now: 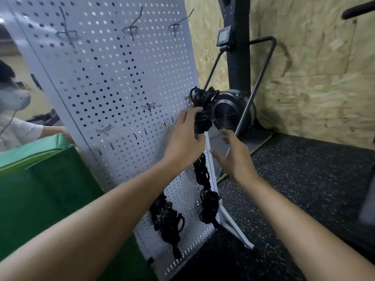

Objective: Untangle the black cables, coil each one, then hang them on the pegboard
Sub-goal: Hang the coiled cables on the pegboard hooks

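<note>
Left hand (183,138): bare; knuckles and finger outlines are seen fairly sharply.
Left forearm (91,220): bare along all that is shown, from the wrist to the near left edge.
Right hand (233,157): bare; fingertips are softened by blur.
Right forearm (304,230): bare from the wrist to the near right corner.
Clothing: cut off by the near edge; what is worn cannot be told.

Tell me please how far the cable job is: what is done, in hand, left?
Done: one coiled black cable seems to hang low on the pegboard. In hand: the left hand grips a second cable, its top at a hook by the right edge; the right hand is open beside it. Left: letting go; other cables are not visible.
</note>
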Demonstrator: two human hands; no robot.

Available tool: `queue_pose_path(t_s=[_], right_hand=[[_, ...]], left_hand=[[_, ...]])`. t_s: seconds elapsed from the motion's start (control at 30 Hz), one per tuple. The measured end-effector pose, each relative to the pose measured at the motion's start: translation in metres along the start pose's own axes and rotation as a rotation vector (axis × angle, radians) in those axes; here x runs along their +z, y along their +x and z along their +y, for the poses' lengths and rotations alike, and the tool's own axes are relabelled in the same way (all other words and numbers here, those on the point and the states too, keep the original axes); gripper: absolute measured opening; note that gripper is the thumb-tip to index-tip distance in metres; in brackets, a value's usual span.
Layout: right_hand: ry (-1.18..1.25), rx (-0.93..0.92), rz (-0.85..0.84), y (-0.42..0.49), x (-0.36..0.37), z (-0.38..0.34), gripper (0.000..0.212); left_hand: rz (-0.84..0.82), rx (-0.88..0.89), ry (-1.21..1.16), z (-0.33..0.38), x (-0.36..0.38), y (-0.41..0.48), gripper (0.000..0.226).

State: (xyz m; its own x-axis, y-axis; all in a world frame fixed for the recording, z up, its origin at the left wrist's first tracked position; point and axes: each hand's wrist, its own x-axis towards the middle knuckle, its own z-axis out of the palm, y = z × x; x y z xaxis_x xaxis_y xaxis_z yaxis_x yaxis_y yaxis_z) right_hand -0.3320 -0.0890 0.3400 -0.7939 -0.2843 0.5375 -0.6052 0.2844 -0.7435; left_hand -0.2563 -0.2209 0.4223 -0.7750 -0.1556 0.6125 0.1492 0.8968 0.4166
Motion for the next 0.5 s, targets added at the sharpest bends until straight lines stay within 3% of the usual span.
queue_pose_path(t_s=[0.2, 0.33, 0.5], right_hand=[[-0.174, 0.185, -0.359, -0.065, -0.012, 0.059, 0.057], [-0.297, 0.202, -0.596, -0.118, -0.006, 0.106, 0.051], [-0.496, 0.234, -0.866, -0.174, 0.012, 0.154, 0.058]], left_hand=[[-0.101, 0.031, -0.070, -0.003, 0.056, -0.080, 0.059], [-0.219, 0.032, -0.053, -0.033, 0.106, -0.147, 0.051], [-0.441, -0.102, -0.031, -0.080, 0.165, -0.226, 0.045]])
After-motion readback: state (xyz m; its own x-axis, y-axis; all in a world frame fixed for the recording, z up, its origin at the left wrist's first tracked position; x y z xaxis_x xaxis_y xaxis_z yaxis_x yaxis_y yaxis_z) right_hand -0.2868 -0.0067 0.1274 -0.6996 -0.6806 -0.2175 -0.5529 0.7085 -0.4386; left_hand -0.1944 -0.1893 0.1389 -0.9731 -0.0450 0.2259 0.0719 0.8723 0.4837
